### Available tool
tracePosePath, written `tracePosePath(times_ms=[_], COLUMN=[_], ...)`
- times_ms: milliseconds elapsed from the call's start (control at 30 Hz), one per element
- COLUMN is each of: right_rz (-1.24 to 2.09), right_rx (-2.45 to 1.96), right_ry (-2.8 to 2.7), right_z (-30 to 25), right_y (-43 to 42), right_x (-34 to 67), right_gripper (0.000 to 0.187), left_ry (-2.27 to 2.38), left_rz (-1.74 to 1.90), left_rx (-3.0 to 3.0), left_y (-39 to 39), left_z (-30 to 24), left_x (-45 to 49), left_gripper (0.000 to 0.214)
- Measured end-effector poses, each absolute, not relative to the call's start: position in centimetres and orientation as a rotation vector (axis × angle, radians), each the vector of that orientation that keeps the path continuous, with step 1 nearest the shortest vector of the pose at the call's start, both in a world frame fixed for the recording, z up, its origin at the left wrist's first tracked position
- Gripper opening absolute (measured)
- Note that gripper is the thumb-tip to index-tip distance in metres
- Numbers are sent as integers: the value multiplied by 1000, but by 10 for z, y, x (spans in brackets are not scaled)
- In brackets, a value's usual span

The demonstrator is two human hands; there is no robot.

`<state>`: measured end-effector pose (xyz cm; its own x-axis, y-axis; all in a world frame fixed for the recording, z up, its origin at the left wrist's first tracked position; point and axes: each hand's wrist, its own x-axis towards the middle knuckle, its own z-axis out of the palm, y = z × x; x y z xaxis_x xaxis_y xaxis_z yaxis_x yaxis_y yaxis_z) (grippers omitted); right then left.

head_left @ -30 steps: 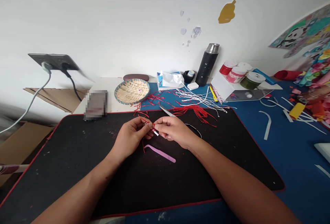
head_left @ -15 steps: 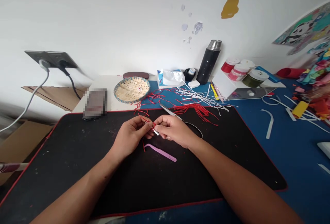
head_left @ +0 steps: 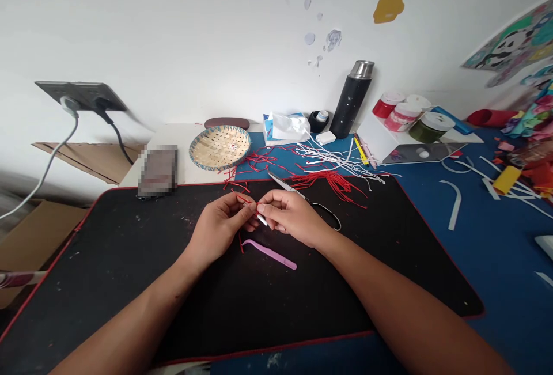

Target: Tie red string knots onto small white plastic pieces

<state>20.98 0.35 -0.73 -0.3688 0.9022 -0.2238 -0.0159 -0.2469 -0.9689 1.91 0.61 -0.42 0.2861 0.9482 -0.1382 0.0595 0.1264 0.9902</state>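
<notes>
Both hands meet over the black mat (head_left: pixel 129 260). My left hand (head_left: pixel 220 225) pinches a thin red strip (head_left: pixel 242 199) between thumb and forefinger. My right hand (head_left: pixel 291 218) is closed too, pinching the same small piece where a short white strip end (head_left: pixel 262 220) sticks out below the fingertips. A pink curved tool (head_left: pixel 270 253) lies on the mat just under the hands. Scissors (head_left: pixel 302 196) lie behind my right hand, partly hidden by it.
Red strips (head_left: pixel 334 182) and white strips (head_left: pixel 341 162) are piled at the mat's far edge. A woven basket (head_left: pixel 220 147), tissue box (head_left: pixel 285 127), black flask (head_left: pixel 352 107) and paint jars (head_left: pixel 408 117) stand behind. Coloured paper scraps (head_left: pixel 518 173) clutter the right; a phone (head_left: pixel 158 170) lies left.
The hands have stayed together, still pinching the strip, with only small finger movements. The camera has tilted slightly, so the scene has shifted a little in the frame.
</notes>
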Motion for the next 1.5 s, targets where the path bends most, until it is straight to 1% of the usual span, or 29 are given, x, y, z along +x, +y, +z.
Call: tracePosePath(times_ms=[200, 433, 533, 700, 900, 1200, 1500], right_rz=[1745, 1714, 1692, 1659, 1649, 1663, 1666], right_rx=[-1117, -1198, -1194, -1151, -1126, -1103, -1115], right_ry=[-1263, -1301, -1316, -1342, -1374, -1339, -1310], right_z=[-7, -2, -3, -6, -7, -9, -9], right_y=[3, 3, 3, 3, 2, 2, 1], right_x=[210, 207, 207, 207, 209, 208, 207], right_gripper=[20, 7, 6, 10, 20, 30, 31], left_ry=[1077, 1107, 1138, 1147, 1126, 1150, 1172], left_rz=[886, 896, 912, 931, 931, 925, 912], left_rx=[1247, 1308, 1354, 1391, 1361, 1410, 1530], left_y=[6, 4, 1, 0, 1, -2, -5], left_z=[-3, -3, -3, -5, -6, -4, -7], left_x=[19, 20, 20, 19, 21, 21, 19], left_gripper=[40, 36, 35, 34, 37, 37, 29])
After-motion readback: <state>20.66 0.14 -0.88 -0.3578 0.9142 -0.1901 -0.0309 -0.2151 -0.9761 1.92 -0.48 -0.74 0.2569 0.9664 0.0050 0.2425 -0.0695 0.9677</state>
